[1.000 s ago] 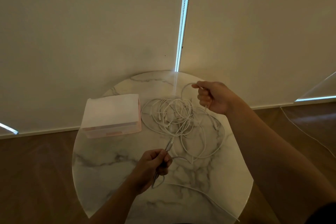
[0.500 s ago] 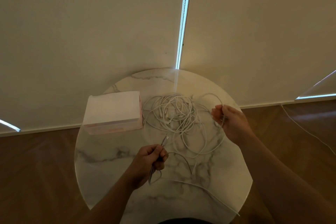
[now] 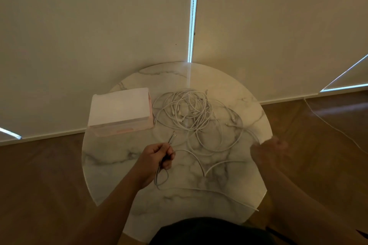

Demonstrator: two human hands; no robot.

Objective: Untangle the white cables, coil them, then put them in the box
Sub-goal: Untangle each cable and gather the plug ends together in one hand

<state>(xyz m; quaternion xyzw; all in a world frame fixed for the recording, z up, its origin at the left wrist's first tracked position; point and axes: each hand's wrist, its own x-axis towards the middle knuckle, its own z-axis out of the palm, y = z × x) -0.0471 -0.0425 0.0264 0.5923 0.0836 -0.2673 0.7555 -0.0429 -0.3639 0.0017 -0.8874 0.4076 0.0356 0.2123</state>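
A person's left hand (image 3: 157,157), fingers clenched, grips white cable ends at centre frame; the blurred right hand (image 3: 267,150) at right gives no clear grip. Tangled white cables (image 3: 189,113) lie beside the box (image 3: 119,111) on the marble table (image 3: 111,165).

Messy white cables (image 3: 187,113) fill the middle of my round marble table (image 3: 119,165). The closed pink box (image 3: 119,111) blocks the left.

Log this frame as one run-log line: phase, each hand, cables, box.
phase: untangling | left hand: gripping cable ends | right hand: motion-blurred, grip unclear | white cables: tangled on table | box: closed
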